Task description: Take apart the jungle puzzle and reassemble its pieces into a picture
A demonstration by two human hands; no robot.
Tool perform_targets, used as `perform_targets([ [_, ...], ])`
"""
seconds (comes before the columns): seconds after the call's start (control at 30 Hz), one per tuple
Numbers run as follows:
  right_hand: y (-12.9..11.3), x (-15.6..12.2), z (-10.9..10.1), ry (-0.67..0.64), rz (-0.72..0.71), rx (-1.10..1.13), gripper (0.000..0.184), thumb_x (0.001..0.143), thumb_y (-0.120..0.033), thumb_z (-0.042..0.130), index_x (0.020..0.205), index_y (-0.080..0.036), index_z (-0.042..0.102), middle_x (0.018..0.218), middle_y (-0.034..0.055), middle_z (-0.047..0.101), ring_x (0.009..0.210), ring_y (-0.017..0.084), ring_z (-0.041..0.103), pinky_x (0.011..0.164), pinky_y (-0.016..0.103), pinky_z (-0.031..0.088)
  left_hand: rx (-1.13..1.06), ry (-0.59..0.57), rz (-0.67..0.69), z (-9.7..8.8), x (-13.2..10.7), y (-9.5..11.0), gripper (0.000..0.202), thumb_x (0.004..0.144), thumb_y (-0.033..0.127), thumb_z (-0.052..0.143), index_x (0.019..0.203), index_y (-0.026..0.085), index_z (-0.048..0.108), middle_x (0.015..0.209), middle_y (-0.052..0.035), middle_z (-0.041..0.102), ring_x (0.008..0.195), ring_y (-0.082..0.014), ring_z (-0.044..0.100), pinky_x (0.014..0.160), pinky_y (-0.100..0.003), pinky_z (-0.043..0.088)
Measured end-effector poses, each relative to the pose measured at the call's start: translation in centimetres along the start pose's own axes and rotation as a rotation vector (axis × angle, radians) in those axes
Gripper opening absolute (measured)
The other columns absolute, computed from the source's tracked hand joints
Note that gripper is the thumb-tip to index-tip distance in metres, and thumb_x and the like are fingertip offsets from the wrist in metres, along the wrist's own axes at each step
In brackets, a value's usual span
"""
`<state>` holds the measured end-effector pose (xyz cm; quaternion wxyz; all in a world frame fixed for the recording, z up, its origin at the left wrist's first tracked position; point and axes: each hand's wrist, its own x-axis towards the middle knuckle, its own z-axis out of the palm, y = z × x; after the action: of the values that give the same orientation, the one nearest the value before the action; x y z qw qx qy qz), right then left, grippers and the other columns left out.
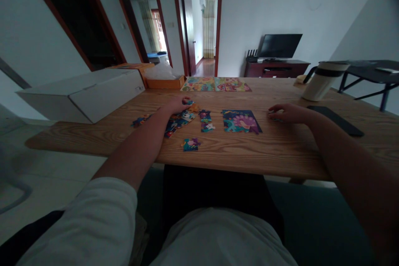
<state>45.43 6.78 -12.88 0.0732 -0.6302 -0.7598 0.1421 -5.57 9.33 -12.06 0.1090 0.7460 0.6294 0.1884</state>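
My left hand (176, 104) rests on a heap of loose jigsaw pieces (182, 119), fingers curled on a piece at its fingertips. A partly joined block of the puzzle (240, 121) lies in the middle of the wooden table (280, 149). Just right of that block my right hand (285, 113) lies on the table with fingers curled; what is under them is too small to make out. Single pieces lie apart: one (190, 144) near the front edge, a few (140, 121) at the left.
Two finished puzzles (215, 84) lie at the table's far edge. A white box (84, 93) and an orange box (162, 79) stand at the left back. A white jug (322, 80) and a dark flat object (336, 119) are at the right.
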Motion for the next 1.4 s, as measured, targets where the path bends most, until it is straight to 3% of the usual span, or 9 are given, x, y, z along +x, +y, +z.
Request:
perform_targets([
  [0.33, 0.4, 0.3, 0.0, -0.001, -0.023, -0.035, 0.055, 0.086, -0.057, 0.061, 0.127, -0.023, 0.071, 0.123, 0.0130, 0.073, 0.106, 0.034, 0.071, 0.097, 0.048, 0.055, 0.187, -0.065, -0.026, -0.6, -0.3, 1.2, 0.061, 0.082, 0.040, 0.068, 0.139, 0.016, 0.063, 0.113, -0.0095, 0.075, 0.099, -0.0250, 0.069, 0.088, -0.032, 0.052],
  [0.5, 0.1, 0.1, 0.0, -0.015, -0.009, -0.006, 0.053, 0.088, -0.055, 0.060, 0.128, -0.023, 0.070, 0.124, 0.0123, 0.073, 0.100, 0.031, 0.073, 0.093, 0.044, 0.058, 0.286, -0.035, -0.007, -0.8, -0.7, 1.2, 0.055, 0.080, 0.045, 0.071, 0.131, 0.023, 0.069, 0.127, -0.0075, 0.071, 0.121, -0.0294, 0.062, 0.103, -0.033, 0.045],
  [0.7, 0.1, 0.0, 0.0, -0.004, -0.024, -0.030, 0.053, 0.088, -0.055, 0.060, 0.128, -0.022, 0.071, 0.126, 0.0128, 0.072, 0.107, 0.033, 0.071, 0.096, 0.045, 0.055, 0.083, -0.095, 0.052, -1.0, -0.9, 0.8, 0.069, 0.081, 0.040, 0.073, 0.143, 0.017, 0.056, 0.131, -0.0131, 0.068, 0.113, -0.0258, 0.067, 0.100, -0.034, 0.049],
  [0.9, 0.1, 0.1, 0.1, -0.015, -0.023, -0.012, 0.054, 0.088, -0.055, 0.059, 0.130, -0.022, 0.070, 0.126, 0.0136, 0.072, 0.102, 0.032, 0.072, 0.095, 0.046, 0.056, 0.081, 0.092, 0.186, -1.2, -1.3, 0.8, 0.077, 0.072, 0.035, 0.080, 0.143, 0.023, 0.054, 0.128, -0.0093, 0.065, 0.110, -0.0257, 0.064, 0.100, -0.038, 0.050],
  [1.03, -0.4, -0.1, -0.1, -0.028, 0.001, -0.021, 0.055, 0.088, -0.054, 0.059, 0.131, -0.021, 0.069, 0.128, 0.0136, 0.071, 0.105, 0.032, 0.071, 0.096, 0.044, 0.056, 0.054, 0.172, 0.225, -1.1, -1.4, 1.2, 0.069, 0.074, 0.028, 0.077, 0.140, 0.026, 0.056, 0.131, -0.0083, 0.058, 0.099, -0.0207, 0.064, 0.093, -0.034, 0.053],
  [1.2, -0.6, -0.4, -0.2, -0.032, 0.002, 0.011, 0.055, 0.088, -0.055, 0.060, 0.132, -0.021, 0.069, 0.127, 0.0139, 0.071, 0.102, 0.032, 0.072, 0.094, 0.045, 0.057, -0.077, 0.249, 0.156, -1.0, -1.3, 1.6, 0.056, 0.077, 0.011, 0.067, 0.132, 0.023, 0.064, 0.124, -0.0081, 0.062, 0.081, -0.0133, 0.065, 0.082, -0.027, 0.054],
  [1.3, -0.4, -0.3, 0.0, -0.023, -0.010, 0.004, 0.056, 0.088, -0.055, 0.061, 0.131, -0.021, 0.069, 0.127, 0.0142, 0.071, 0.104, 0.032, 0.072, 0.096, 0.046, 0.056, -0.230, 0.271, 0.101, -1.1, -1.3, 2.2, 0.047, 0.078, 0.009, 0.068, 0.125, 0.018, 0.067, 0.118, -0.0087, 0.067, 0.081, -0.0125, 0.066, 0.078, -0.025, 0.054],
  [1.4, -0.2, 0.0, 0.1, -0.013, -0.020, -0.007, 0.056, 0.087, -0.057, 0.061, 0.130, -0.021, 0.069, 0.126, 0.0140, 0.072, 0.106, 0.032, 0.071, 0.098, 0.047, 0.054, -0.413, 0.247, 0.049, -1.5, -1.5, 3.5, 0.032, 0.080, 0.013, 0.073, 0.112, 0.013, 0.070, 0.101, -0.0085, 0.072, 0.079, -0.0138, 0.067, 0.072, -0.025, 0.055],
])
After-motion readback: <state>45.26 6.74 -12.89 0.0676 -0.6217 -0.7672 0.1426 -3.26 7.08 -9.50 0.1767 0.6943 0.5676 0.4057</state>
